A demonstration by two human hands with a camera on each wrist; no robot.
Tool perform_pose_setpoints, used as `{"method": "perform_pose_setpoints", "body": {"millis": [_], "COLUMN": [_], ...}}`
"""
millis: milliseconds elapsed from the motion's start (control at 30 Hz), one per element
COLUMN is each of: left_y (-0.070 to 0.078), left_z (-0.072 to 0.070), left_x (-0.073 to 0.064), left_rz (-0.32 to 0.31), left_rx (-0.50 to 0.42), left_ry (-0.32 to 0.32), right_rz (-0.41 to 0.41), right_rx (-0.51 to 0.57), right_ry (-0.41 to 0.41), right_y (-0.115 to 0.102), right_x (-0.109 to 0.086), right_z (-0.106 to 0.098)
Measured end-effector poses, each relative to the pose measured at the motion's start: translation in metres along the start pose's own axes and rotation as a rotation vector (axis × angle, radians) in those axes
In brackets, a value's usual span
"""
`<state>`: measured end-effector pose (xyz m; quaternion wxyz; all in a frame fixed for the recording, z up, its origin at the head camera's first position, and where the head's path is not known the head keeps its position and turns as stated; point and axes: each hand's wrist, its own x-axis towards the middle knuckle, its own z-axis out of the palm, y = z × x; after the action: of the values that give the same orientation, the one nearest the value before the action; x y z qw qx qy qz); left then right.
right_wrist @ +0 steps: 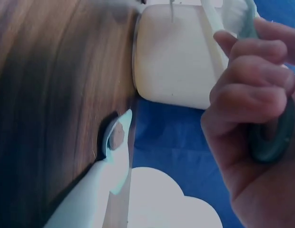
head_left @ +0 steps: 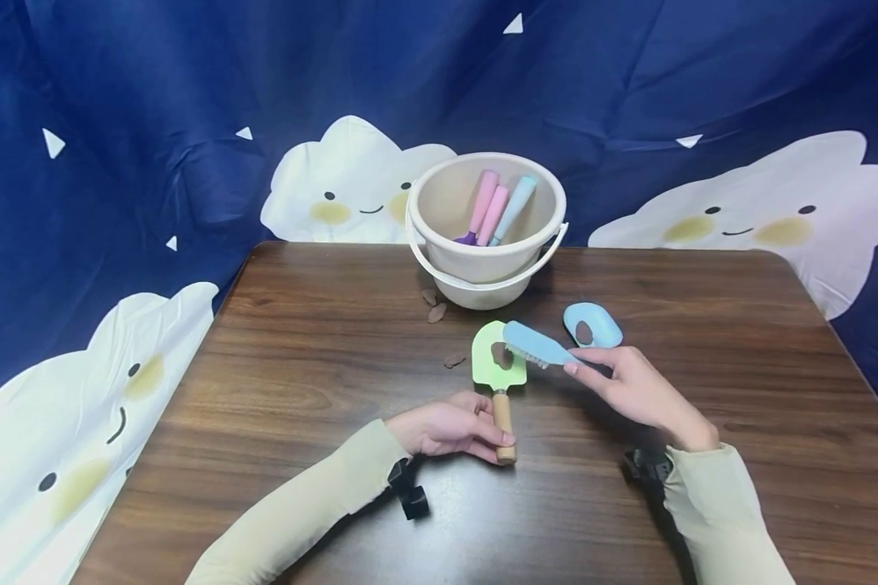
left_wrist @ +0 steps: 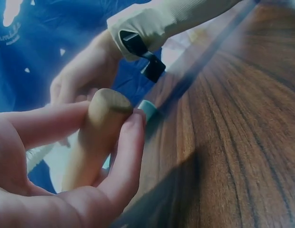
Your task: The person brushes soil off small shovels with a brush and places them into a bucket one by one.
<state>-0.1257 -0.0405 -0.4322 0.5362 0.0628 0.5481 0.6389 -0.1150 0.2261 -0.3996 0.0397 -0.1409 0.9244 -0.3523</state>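
Left hand (head_left: 446, 426): thumb and fingers pinch the wooden handle (head_left: 502, 414) of a green shovel (head_left: 501, 380) near its end. Grip is light-looking, so a push on the blade could twist the shovel and spill its load. Pose: hand low, forearm in from lower left. Loose brown bits (head_left: 436, 313) lie on the table (head_left: 322, 325) beyond the left hand; more sit just left of the blade. Bucket (head_left: 483, 264) is beyond both hands, two pink handles (head_left: 484, 203) and a light blue handle (head_left: 514, 210) inside. Shovel blade points away from the left hand, one brown lump (head_left: 502, 355) on it; can't tell if the blade touches the table. Blue brush (head_left: 534, 341) reaches from the right hand over the blade's right side, bristles down by the lump, contact unclear. A hard sideways stroke could flick the lump off. Blue scoop (head_left: 604, 325) is just beyond the right hand, another lump (head_left: 584, 332) in it; a careless knuckle might knock it. Right hand (head_left: 640, 386): grasps the brush handle, fingers curled, raised above the table, forearm in from lower right.
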Motion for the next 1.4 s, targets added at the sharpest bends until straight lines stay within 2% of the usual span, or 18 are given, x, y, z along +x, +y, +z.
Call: {"method": "perform_pose_setpoints", "body": {"millis": [233, 467, 767, 1033, 1400], "left_y": [-0.002, -0.003, -0.005, -0.006, -0.012], "left_z": [-0.002, 0.001, 0.005, 0.008, 0.010], "left_x": [-0.005, -0.008, -0.008, -0.011, -0.011], "left_rz": [0.006, -0.003, 0.007, 0.021, 0.001], "left_rx": [-0.008, 0.000, 0.045, 0.092, 0.116], "left_ry": [-0.026, -0.025, -0.010, -0.018, -0.027], "right_rz": [-0.075, -0.150, -0.161, -0.145, -0.115], "right_rx": [0.041, 0.016, -0.040, -0.092, -0.258], "right_ry": [-0.080, -0.147, -0.168, -0.147, -0.050], "right_y": [-0.008, -0.014, -0.013, -0.012, -0.007], "right_x": [0.002, 0.005, 0.006, 0.006, 0.006], "right_z": [0.011, 0.023, 0.025, 0.024, 0.022]}}
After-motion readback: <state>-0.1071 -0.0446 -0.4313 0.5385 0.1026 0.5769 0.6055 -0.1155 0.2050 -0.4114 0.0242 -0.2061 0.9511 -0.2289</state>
